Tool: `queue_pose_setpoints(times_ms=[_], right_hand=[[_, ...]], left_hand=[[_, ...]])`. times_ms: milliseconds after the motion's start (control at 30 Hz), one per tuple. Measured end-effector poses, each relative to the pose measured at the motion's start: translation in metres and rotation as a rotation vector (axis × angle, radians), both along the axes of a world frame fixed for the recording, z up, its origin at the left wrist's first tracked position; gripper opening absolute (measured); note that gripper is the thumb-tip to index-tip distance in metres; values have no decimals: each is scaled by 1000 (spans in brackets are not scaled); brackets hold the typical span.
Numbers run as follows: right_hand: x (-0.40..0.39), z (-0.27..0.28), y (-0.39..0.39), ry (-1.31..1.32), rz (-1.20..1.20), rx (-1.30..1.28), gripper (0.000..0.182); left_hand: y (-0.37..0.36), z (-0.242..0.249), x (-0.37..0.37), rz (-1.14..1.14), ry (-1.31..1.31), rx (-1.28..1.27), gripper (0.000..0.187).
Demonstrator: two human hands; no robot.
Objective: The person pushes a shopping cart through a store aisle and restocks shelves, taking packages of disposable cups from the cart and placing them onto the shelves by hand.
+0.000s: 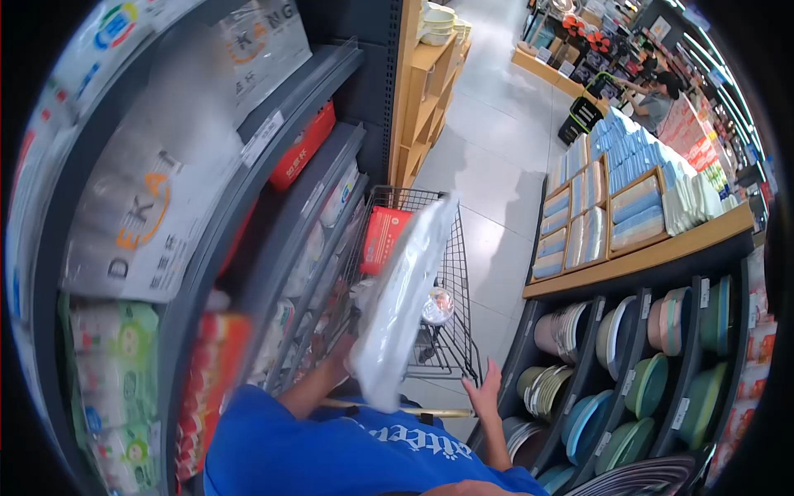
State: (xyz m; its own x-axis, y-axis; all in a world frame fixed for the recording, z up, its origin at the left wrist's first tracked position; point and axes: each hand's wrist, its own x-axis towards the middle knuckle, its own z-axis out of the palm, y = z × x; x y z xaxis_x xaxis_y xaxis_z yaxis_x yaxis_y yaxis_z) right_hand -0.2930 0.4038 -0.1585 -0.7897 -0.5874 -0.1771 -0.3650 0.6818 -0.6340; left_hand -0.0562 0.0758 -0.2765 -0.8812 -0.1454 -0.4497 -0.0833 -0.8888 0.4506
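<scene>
My left hand (341, 361) grips a white, shiny plastic-wrapped pack (403, 302) at its near left side, with most of the fingers hidden behind it. The pack is slightly blurred and stands tilted in front of my chest, over the shopping cart (459, 318); its contents cannot be made out. My right hand (486, 387) is open and empty, fingers apart, beside the cart's near right corner. Inside the cart lie a red box (385, 240) and a round, clear-wrapped item (437, 306), partly covered by the pack.
Shelves on the left hold DEKANG bags (136, 215), green packs (116, 364) and red packs (211, 372). To the right, a rack holds bowls (649, 384) below folded cloths (637, 215). A tiled aisle (488, 157) runs ahead, where another person (657, 103) is beside a basket cart (581, 118).
</scene>
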Motion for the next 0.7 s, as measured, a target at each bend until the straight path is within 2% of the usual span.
queue_pose_setpoints(times_ms=[33,67,100,167,200,300,333,433,467,567,600,633,700], right_hand=[[-8,13,-22,-176,-66,-208,97],[-12,40,-47,-470,-60,-529,100],[-12,72,-62,-774,-61,-844,104],[-15,102,-80,-564,57,-882,108],[-16,109,-86,-458,109,-901,110],[-31,112,-81,-651,187,-764,113],[-28,125,-82,-754,201,-714,105],[-41,83,-71,-932,230,-579,94],[-40,77,-73,-870,248,-611,83],[-27,106,-91,-920,201,-728,77],[-24,109,-94,-858,200,-697,73],[-20,108,-95,-869,153,-708,74],[-17,105,-100,-887,67,-729,76]], left_hand=[[27,33,-2,-128,94,-18,80],[53,70,-5,-253,193,-45,86],[74,96,-11,-307,265,219,90],[98,139,-23,-411,414,727,97],[112,155,-19,-438,316,759,97],[116,163,-14,-507,518,931,87],[115,160,-17,-569,635,983,84],[104,160,-3,-610,668,846,87],[101,149,8,-474,502,748,85],[76,78,45,-63,10,423,78],[70,71,51,73,-155,309,75],[63,90,53,86,-103,177,72],[41,165,55,113,6,-93,66]])
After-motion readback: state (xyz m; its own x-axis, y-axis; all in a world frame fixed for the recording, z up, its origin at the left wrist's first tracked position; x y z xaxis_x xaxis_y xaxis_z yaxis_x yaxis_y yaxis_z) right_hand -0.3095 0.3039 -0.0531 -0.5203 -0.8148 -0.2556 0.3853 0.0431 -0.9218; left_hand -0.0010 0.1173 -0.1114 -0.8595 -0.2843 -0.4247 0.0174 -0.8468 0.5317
